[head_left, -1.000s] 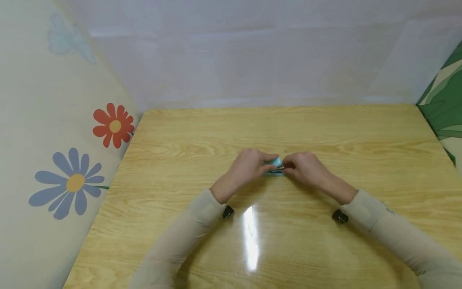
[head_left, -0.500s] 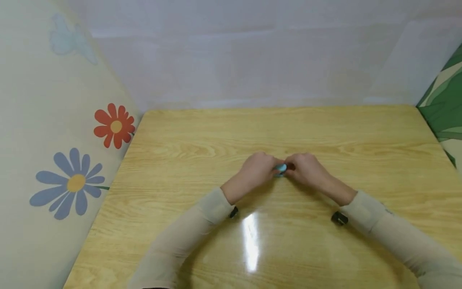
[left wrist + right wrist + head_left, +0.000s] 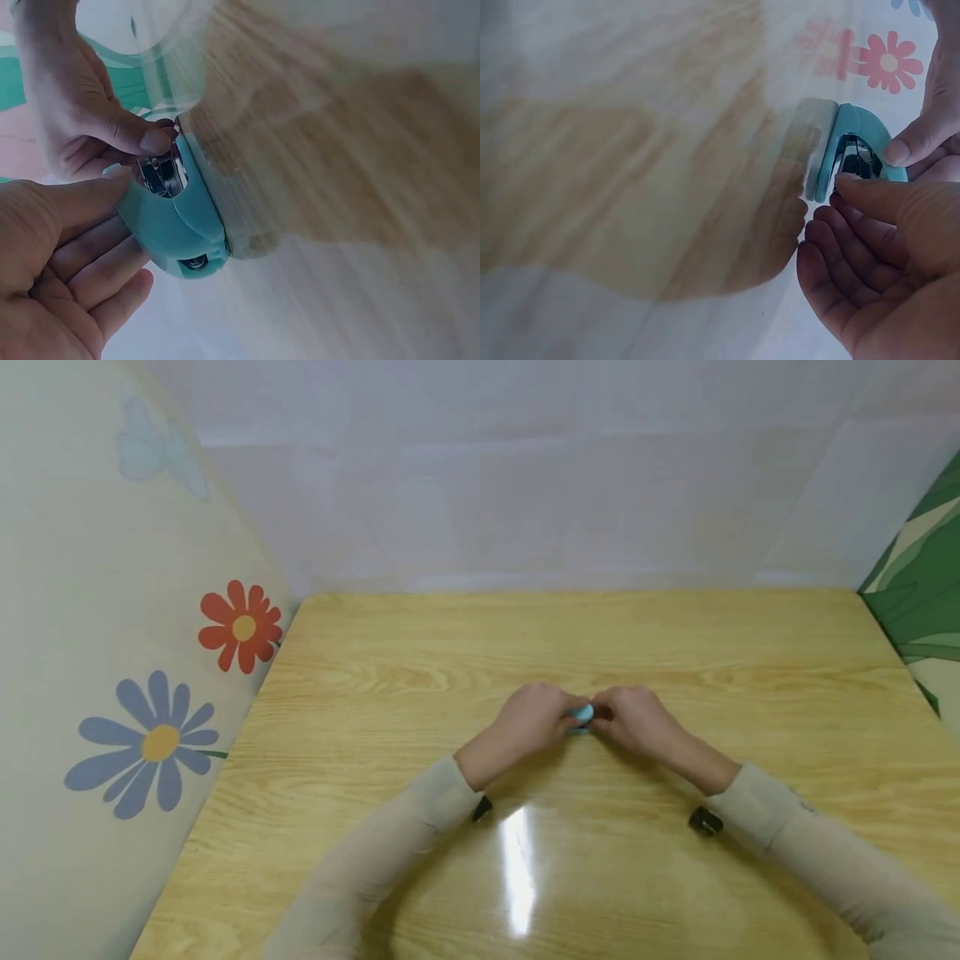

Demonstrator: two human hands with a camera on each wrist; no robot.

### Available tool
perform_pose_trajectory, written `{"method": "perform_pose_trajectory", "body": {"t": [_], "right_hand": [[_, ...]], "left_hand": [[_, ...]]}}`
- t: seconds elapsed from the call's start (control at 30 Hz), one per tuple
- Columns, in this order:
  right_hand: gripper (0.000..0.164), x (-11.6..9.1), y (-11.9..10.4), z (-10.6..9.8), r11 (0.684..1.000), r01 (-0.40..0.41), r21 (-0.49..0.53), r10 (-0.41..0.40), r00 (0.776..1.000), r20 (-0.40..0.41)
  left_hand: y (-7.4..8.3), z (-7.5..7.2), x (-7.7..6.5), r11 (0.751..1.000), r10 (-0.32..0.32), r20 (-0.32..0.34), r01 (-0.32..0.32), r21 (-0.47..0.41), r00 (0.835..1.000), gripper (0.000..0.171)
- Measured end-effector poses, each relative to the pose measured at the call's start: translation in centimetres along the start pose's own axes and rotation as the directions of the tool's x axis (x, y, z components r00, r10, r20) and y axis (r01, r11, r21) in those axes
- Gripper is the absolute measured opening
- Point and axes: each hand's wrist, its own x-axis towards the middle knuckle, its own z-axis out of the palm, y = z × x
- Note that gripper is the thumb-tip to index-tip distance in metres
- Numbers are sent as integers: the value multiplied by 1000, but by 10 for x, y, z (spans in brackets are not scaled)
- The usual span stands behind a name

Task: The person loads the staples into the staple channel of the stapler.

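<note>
A small teal stapler point(image 3: 583, 714) lies on the table between both hands, and much of it is hidden by fingers in the head view. Its rounded teal cover point(image 3: 169, 229) and the metal inside point(image 3: 159, 174) show in the left wrist view. My left hand point(image 3: 528, 718) holds the cover between thumb and fingers. From the other side, my right hand point(image 3: 636, 720) pinches the open end of the stapler. In the right wrist view, my right thumb point(image 3: 877, 196) presses at the metal part within the teal frame point(image 3: 855, 116). Whether anything small sits under that thumb, I cannot tell.
The glossy wood-grain table point(image 3: 390, 635) extends around both hands, with a bright light reflection point(image 3: 517, 868) in front. Black wrist cameras point(image 3: 705, 821) sit under the sleeves. A white wall point(image 3: 525, 510) stands behind, and a flower-painted wall point(image 3: 45, 610) at the left.
My left hand has slid right along the stapler, closer to my right hand, and now covers more of it. My right hand has stayed nearly in place. The head view has tilted slightly.
</note>
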Motion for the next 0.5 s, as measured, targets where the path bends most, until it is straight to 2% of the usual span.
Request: {"method": "perform_pose_trajectory", "body": {"t": [0.13, 0.23, 0.33, 0.5], "right_hand": [[13, 0, -1, -2, 1000, -18, 6, 18, 1000, -2], [15, -1, -2, -4, 1000, -28, 7, 28, 1000, 5], [20, -4, -1, -10, 999, -48, 1, 48, 998, 30], [44, -14, -1, -37, 994, -103, -39, 104, 994, 18]], "left_hand": [[-5, 1, -2, 999, -13, -43, 12, -33, 999, 33], [-7, 1, -3, 997, -34, -51, 30, -76, 998, 34], [-9, -2, -6, 993, -65, -50, 59, -99, 997, 45], [-20, -17, -27, 990, -130, -141, 122, -67, 981, 68]]}}
